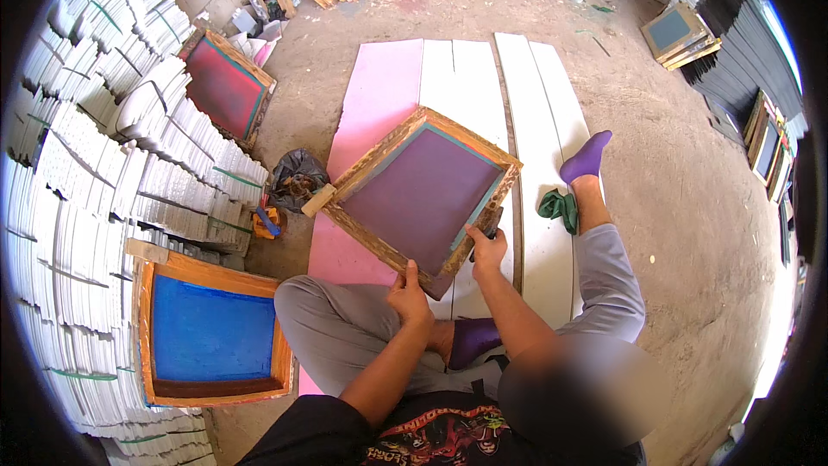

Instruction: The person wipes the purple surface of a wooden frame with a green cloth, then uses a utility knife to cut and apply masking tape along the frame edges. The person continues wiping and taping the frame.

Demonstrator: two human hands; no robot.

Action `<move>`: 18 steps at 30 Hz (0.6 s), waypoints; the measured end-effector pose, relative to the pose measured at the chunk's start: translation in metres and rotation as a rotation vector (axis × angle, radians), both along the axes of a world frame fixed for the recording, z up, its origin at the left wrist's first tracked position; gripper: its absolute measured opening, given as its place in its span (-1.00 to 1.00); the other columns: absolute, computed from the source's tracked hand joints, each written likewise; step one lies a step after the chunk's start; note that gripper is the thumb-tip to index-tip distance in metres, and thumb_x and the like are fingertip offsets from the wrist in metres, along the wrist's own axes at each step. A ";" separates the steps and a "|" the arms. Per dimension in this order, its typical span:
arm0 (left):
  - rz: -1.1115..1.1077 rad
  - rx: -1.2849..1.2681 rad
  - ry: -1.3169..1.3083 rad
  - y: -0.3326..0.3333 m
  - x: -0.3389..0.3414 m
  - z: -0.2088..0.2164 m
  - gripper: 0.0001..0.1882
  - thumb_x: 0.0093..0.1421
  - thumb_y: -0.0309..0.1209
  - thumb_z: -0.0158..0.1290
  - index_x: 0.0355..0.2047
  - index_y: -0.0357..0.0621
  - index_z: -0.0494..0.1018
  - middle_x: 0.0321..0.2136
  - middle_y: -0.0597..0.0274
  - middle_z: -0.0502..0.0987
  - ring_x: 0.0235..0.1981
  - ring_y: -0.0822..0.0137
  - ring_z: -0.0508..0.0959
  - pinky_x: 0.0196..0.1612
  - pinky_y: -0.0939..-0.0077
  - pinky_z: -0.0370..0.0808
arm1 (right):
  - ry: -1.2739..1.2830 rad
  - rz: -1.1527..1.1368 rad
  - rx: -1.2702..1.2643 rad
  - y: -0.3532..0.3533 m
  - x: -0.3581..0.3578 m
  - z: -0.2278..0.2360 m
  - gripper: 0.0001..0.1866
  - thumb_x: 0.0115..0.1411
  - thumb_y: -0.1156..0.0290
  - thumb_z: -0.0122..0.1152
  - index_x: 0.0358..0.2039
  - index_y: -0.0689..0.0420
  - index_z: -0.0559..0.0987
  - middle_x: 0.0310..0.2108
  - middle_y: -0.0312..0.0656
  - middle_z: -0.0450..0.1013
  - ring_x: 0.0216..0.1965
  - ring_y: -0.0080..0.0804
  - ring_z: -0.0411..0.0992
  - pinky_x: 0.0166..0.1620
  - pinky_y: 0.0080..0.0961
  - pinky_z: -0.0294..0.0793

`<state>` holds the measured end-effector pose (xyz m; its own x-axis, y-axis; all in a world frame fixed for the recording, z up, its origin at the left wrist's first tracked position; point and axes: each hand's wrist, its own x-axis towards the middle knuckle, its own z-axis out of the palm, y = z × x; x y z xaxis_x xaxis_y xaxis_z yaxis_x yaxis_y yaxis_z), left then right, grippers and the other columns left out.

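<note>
Tilted above my lap is a wooden screen-printing frame (385, 250) with a purplish mesh and teal-green edging. My left hand (410, 298) is closed on its near corner, the thumb lying over the wood. On the frame's right side my right hand (489, 252) grips the near rail, its thumb at the mesh's edge. A small dark object (494, 223) shows beside the right fingers; its kind is hidden. From the frame's left corner a short wooden block (319, 200) sticks out.
White and pink boards (373, 78) lie beneath my legs. A blue-meshed frame (212, 328) rests at left, near tall stacks of white sheets (78, 173). A red-meshed frame (226, 86) leans farther back. Beside my right foot lies a green cloth (558, 207); a black bag (298, 178) sits left.
</note>
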<state>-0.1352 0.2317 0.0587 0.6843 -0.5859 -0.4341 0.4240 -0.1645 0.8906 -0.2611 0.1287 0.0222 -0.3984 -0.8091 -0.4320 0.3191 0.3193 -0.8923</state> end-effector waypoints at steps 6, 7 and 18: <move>-0.144 0.111 0.105 0.016 -0.010 0.009 -0.52 0.33 -0.15 0.23 -0.05 -0.42 0.59 -0.21 0.19 0.65 -0.24 0.35 0.59 -0.13 0.46 0.51 | 0.109 0.026 0.026 0.000 -0.020 0.041 -0.49 -0.07 0.49 0.53 -0.11 0.37 0.53 -0.23 -0.06 0.57 -0.24 -0.25 0.53 -0.12 -0.32 0.50; -0.132 0.132 0.160 0.016 -0.008 0.017 -0.52 0.32 -0.13 0.24 -0.06 -0.40 0.59 -0.22 0.20 0.64 -0.26 0.35 0.60 -0.16 0.47 0.52 | 0.122 0.036 0.022 0.001 -0.016 0.059 -0.47 -0.06 0.50 0.52 -0.08 0.40 0.51 -0.22 -0.05 0.56 -0.23 -0.25 0.52 -0.11 -0.32 0.49; -0.739 0.390 0.318 0.006 -0.041 -0.024 -0.36 0.24 0.11 0.26 -0.05 -0.31 0.58 -0.27 0.18 0.63 -0.42 0.33 0.61 -0.40 0.43 0.47 | 0.697 0.324 0.027 -0.060 -0.117 0.008 -0.38 -0.14 0.19 0.52 -0.11 0.35 0.63 -0.24 0.08 0.65 -0.21 -0.05 0.64 -0.09 -0.23 0.58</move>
